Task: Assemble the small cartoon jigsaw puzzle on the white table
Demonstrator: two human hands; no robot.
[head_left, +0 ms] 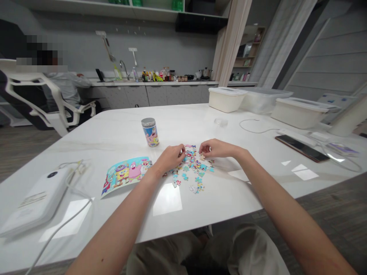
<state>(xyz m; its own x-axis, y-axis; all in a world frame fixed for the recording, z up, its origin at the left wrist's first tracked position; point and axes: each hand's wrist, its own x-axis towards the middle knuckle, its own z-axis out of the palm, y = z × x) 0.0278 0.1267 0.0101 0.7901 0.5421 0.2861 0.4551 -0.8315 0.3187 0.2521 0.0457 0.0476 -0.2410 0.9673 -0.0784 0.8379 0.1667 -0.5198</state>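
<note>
Curling over the puzzle pieces (197,165) on the table (183,120), my left hand (171,157) has its thumb and fingertips drawn together; I cannot tell whether they grip anything. My right hand (217,148) pinches a pale piece (202,157) beside the pile. The picture sheet (126,173) lies left of my left wrist, the tin (150,133) standing beyond it.

Puzzle pieces (198,166) lie partly hidden behind the left hand (171,157); both forearms (123,217) run off the bottom edge.
</note>
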